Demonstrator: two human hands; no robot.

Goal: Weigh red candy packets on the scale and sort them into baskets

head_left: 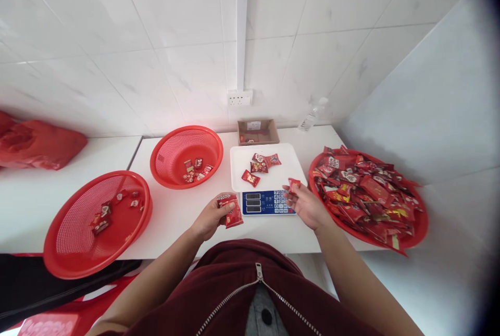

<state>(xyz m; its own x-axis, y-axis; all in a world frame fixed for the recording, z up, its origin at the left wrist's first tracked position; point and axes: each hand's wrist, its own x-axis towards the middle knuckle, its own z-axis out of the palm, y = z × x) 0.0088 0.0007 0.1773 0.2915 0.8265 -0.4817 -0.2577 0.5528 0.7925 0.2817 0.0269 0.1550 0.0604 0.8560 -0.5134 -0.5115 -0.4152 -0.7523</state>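
My left hand [212, 216] is closed on red snack packets [234, 215], held in front of the scale's left side. Between the fingertips of my right hand [305, 204] is a small red packet [294, 184], just over the front right edge of the white weighing tray [242, 156]. Several red wrapped packets [259, 167] lie on that tray. Below it shows the blue keypad panel [269, 202] of the scale, partly covered by my right fingers.
A red basket heaped with red packets [367, 195] stands at right. Two red mesh baskets, a rear one [164, 159] and a front one [74, 226], hold a few packets. Behind the scale are a cardboard box [258, 138] and a clear bottle [310, 119]. Red bags [42, 143] lie far left.
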